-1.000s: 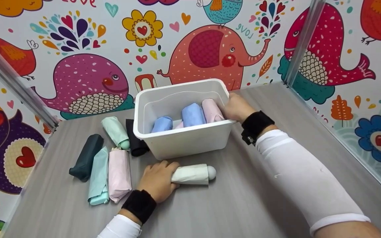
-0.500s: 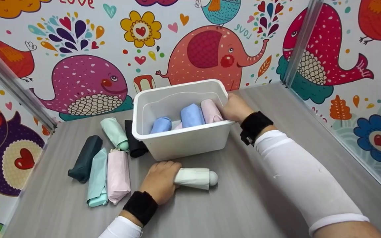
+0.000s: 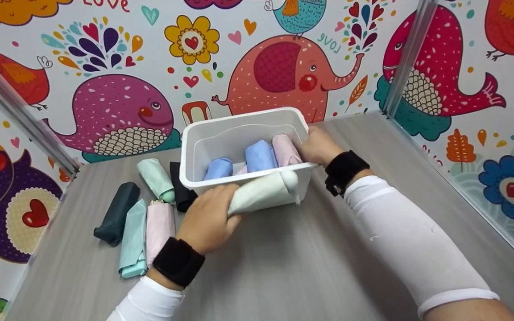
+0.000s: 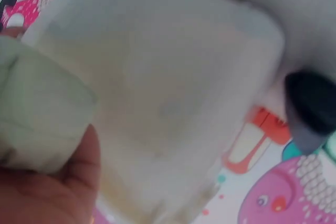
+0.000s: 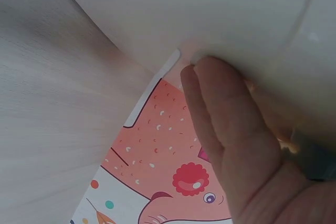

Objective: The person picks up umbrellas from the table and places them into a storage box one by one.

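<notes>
My left hand grips one end of a folded pale green umbrella, held up in front of the near wall of a white plastic bin. The umbrella's rounded handle end points right, near the bin's front rim. In the left wrist view the umbrella shows at the left, with the blurred bin behind it. My right hand holds the bin by its right end; the right wrist view shows its fingers against the outer wall. Inside the bin lie two blue folded umbrellas and pink ones.
Left of the bin several folded umbrellas lie on the grey table: dark green, turquoise, pink, mint and black. Cartoon-printed walls enclose the table at the back and sides.
My left hand has lifted the pale green umbrella off the table and moved it forward, up to the bin's front rim. The right hand and the bin have stayed in place.
</notes>
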`<state>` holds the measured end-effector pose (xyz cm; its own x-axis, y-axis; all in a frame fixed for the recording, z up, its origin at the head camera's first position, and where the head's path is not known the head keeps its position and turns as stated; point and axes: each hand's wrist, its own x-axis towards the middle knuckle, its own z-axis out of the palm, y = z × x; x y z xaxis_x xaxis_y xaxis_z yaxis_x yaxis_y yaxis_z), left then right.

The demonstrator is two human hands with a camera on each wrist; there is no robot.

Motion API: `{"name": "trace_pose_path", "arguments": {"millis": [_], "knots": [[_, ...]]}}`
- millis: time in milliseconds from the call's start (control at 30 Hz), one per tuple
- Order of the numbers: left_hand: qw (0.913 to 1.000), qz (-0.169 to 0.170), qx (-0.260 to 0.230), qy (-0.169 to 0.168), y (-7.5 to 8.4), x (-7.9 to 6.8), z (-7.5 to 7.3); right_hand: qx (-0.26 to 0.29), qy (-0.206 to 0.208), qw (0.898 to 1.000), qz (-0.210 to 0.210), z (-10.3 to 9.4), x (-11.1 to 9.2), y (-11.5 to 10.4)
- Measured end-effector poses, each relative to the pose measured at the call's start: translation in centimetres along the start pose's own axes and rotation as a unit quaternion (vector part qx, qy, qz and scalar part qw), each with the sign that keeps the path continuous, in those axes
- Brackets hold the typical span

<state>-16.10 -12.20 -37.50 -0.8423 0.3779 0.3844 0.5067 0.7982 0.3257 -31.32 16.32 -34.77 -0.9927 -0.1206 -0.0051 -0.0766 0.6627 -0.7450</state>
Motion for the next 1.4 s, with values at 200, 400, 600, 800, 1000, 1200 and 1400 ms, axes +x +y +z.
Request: {"name": "trace_pose_path", "arguments": {"millis": [200,400,600,800,1000,1200,1400], "knots": [[0.9947,-0.074,-0.068,0.017,0.7,2.3,-2.1,-0.016,-0.008,1.000,0.009,0.0,-0.1,-0.1],[0.9813,-0.144,-0.119,0.049,0.8,4.3,-2.7,-0.027,0.003,1.000,0.003,0.0,0.0,-0.1],[0.9640,-0.197,-0.161,0.078,0.3,6.5,-2.4,-0.010,0.004,1.000,0.005,0.0,0.1,0.0],[0.9433,-0.257,-0.184,0.100,-0.4,8.4,-1.7,-0.012,0.003,1.000,0.007,0.0,0.0,0.0],[0.9302,-0.311,-0.177,0.083,-0.8,9.7,-1.6,-0.005,0.003,1.000,-0.003,0.0,0.0,-0.1],[0.9321,-0.337,-0.132,0.017,-0.9,10.4,-1.6,-0.009,0.007,1.000,-0.002,0.0,0.0,0.0],[0.9376,-0.336,-0.078,-0.047,-0.9,10.9,-1.2,-0.009,-0.001,1.000,0.003,0.0,0.1,0.1]]}}
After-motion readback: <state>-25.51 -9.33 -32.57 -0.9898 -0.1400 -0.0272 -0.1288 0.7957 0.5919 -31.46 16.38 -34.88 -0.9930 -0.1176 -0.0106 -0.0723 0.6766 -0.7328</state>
